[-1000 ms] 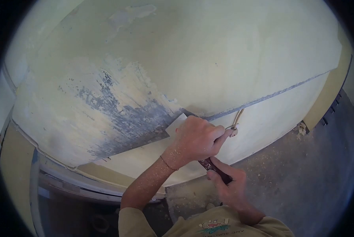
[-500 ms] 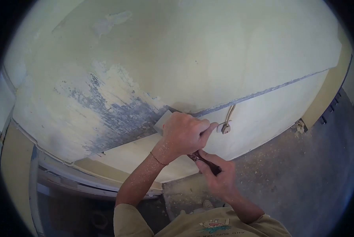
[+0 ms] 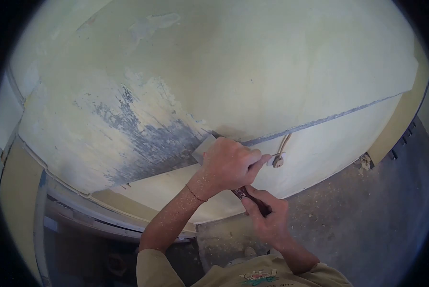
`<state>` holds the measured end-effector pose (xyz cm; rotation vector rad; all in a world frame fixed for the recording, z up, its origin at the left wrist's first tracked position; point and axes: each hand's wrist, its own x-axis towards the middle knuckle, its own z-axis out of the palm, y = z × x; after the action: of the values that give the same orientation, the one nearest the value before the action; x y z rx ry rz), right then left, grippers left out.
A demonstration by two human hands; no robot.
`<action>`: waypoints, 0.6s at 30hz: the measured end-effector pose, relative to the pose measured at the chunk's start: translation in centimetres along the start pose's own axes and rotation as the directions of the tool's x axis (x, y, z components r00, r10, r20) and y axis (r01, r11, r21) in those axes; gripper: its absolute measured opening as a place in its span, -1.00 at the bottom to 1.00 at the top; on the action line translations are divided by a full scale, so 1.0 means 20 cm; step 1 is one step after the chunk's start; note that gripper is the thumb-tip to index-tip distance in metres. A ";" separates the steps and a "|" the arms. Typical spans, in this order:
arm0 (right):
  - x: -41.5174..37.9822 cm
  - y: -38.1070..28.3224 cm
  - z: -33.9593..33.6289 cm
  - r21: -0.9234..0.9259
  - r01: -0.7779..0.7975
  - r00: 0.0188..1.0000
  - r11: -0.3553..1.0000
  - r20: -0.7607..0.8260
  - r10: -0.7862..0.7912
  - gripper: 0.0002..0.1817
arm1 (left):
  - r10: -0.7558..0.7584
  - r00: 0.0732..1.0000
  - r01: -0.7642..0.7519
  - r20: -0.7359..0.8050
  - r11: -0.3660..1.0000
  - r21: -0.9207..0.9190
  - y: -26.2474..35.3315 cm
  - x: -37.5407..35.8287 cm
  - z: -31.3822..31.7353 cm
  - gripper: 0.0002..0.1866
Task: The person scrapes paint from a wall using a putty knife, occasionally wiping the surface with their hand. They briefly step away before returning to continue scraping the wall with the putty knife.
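My left hand (image 3: pixel 230 165) is closed around the front part of a scraper (image 3: pixel 202 149), its thumb pointing right. The flat pale blade shows to the left of my knuckles, against the lower edge of the scraped grey patch (image 3: pixel 169 141) on the wall. Lower down, my right hand (image 3: pixel 271 221) wraps the scraper's dark handle with the thumb laid along it. The middle of the tool is hidden by my left hand. Pale dust and flakes cling to my left forearm.
Pale green paint covers the wall (image 3: pixel 296 57) above a ledge-like edge. Under that edge, looped wires run to a small fitting (image 3: pixel 278 162) just right of my left hand. Paint flakes lie on the grey floor (image 3: pixel 329 215). A frame with rails stands at lower left.
The view has shifted a little, so the wall sits slightly lower and further right. Both hands keep their grip, and the blade stays at nearly the same spot on the grey patch.
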<state>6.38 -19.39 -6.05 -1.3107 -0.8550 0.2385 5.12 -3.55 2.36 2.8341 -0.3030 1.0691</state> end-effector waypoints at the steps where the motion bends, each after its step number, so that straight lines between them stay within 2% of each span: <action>1: 0.01 -0.01 0.02 -0.007 0.050 0.999 0.999 -0.015 -0.050 -0.71 | 0.031 0.998 -0.031 -0.047 0.999 0.018 0.00 0.01 -0.02 -0.57; 5: 0.09 -0.14 0.06 -0.013 0.123 0.989 0.992 0.080 -0.121 -0.72 | -0.048 0.998 0.051 -0.033 0.993 0.109 -0.03 0.02 -0.19 -0.56; 7: 0.03 -0.09 0.01 -0.033 0.043 0.998 0.999 0.047 -0.042 -0.73 | -0.010 0.999 0.010 -0.037 1.000 -0.012 -0.01 0.01 -0.09 -0.54; 8: 0.01 -0.07 0.00 -0.041 0.060 0.997 0.997 0.041 -0.059 -0.73 | 0.005 0.999 -0.006 -0.051 1.000 -0.010 -0.01 0.01 -0.07 -0.54; 10: -0.02 -0.04 -0.02 -0.078 -0.100 0.994 0.992 0.037 0.103 -0.74 | -0.019 1.000 0.018 -0.022 0.999 -0.027 0.01 -0.02 -0.01 -0.52; 14: -0.04 -0.02 -0.02 -0.100 -0.080 0.996 0.992 0.020 0.083 -0.74 | 0.043 0.999 -0.043 0.001 0.999 0.000 -0.01 -0.03 0.01 -0.53; 16: 0.00 -0.04 0.03 -0.031 0.010 1.000 0.999 -0.014 -0.010 -0.74 | 0.040 0.995 -0.040 -0.091 0.999 -0.001 -0.02 -0.02 -0.03 -0.53; 18: 0.07 -0.11 0.06 -0.064 0.041 0.999 0.997 0.005 -0.040 -0.74 | 0.011 0.997 -0.010 -0.080 1.000 0.017 -0.04 0.02 -0.13 -0.53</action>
<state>5.86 -18.23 -3.55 -1.3512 -0.8976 0.1831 3.95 -2.37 4.66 2.7977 -0.3044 1.1894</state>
